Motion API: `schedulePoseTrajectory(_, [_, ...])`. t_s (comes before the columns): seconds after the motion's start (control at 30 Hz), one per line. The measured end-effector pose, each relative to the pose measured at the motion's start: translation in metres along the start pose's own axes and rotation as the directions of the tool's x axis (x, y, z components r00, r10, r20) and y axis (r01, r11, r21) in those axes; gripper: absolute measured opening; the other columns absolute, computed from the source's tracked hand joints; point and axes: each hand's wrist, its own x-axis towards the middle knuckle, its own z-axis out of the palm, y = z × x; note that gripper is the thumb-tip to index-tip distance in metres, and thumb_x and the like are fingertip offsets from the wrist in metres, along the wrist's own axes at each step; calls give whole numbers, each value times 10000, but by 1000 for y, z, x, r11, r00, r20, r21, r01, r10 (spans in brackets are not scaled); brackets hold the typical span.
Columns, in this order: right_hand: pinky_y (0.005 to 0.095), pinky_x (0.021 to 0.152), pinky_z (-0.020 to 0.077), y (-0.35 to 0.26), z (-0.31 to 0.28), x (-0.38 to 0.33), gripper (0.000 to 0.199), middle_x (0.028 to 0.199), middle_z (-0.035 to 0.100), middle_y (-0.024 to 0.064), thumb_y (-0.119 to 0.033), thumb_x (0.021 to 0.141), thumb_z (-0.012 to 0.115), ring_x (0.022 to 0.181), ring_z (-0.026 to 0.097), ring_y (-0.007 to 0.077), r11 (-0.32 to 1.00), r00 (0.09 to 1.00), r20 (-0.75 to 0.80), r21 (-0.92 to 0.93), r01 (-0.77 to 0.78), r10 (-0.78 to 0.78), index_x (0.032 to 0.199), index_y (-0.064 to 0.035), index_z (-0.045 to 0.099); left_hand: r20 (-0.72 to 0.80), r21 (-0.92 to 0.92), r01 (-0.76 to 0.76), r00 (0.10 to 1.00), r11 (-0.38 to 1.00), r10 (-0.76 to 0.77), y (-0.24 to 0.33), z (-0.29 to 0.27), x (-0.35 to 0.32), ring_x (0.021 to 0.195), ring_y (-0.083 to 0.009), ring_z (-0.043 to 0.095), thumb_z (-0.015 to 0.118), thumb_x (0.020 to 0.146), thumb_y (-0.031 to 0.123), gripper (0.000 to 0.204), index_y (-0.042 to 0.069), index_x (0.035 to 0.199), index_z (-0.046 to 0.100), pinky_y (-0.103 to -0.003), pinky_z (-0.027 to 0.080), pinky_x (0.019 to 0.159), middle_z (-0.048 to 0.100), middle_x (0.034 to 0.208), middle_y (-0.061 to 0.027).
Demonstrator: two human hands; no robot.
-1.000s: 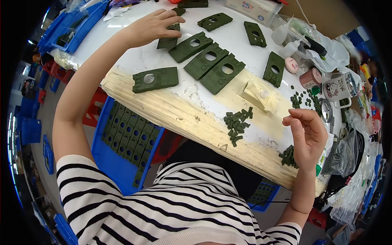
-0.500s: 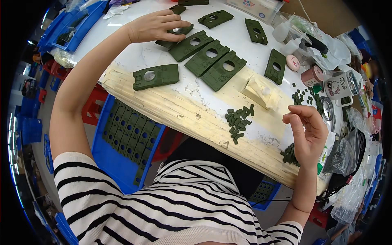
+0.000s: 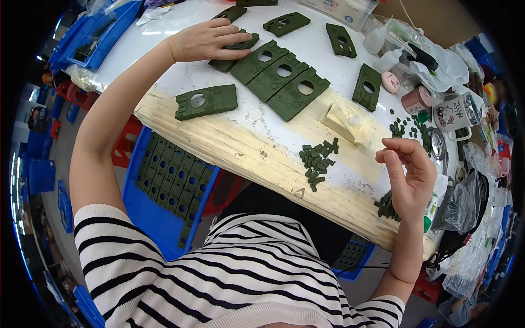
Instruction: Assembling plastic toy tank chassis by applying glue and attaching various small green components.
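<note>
Left hand (image 3: 205, 41) lies across a green plate (image 3: 252, 42)
I cannot tell if it grips; the right hand (image 3: 411, 179), half-curled and empty, hovers near small green pieces (image 3: 385, 206)

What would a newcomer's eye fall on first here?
Probably the three holed green plates side by side mid-way along the table. Then the left hand holding another green plate left of them, and the right hand raised over the right side. Below the near edge, left, a blue crate holds similar pieces.
</note>
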Motion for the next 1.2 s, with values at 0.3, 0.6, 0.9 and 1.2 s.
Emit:
schedulePoseTrajectory(0.3, [238, 719, 489, -2, -5, -1, 125, 813, 663, 86, -9, 847, 640, 758, 644, 131, 1000, 999, -36, 15, -18, 19, 955, 54, 634, 209, -574, 755, 509, 317, -835, 57, -80, -28, 1033, -212, 574, 715, 764, 180, 522, 112, 1248, 533, -352, 449, 906, 619, 1104, -66])
schedulePoseTrajectory(0.6, [239, 725, 483, -3, -4, 0, 125, 829, 656, 90, 8, 862, 615, 759, 638, 127, 999, 1000, -22, 44, -4, 5, 976, 59, 619, 618, -659, 726, 374, -197, -691, 122, -122, -19, 1078, -274, 556, 792, 721, 237, 763, 106, 1374, 421, -391, 422, 978, 595, 1105, -150])
schedulePoseTrajectory(0.9, [237, 724, 480, -3, -5, -1, 129, 813, 662, 92, -3, 853, 626, 752, 636, 127, 1000, 1000, -19, 26, -8, 8, 966, 58, 622, 488, -751, 659, 515, -38, -705, 111, -138, -14, 995, -211, 553, 745, 687, 98, 552, 25, 1206, 573, -333, 432, 904, 590, 1043, -93])
schedulePoseTrajectory(1.2, [239, 680, 486, -6, -4, 1, 106, 764, 667, 92, -19, 812, 671, 701, 623, 131, 988, 996, -27, -130, 80, -84, 896, 44, 659, 458, -748, 663, 556, 38, -694, 87, -148, -3, 1004, -268, 544, 722, 652, 8, 563, 26, 1190, 557, -355, 431, 898, 565, 1073, -118])
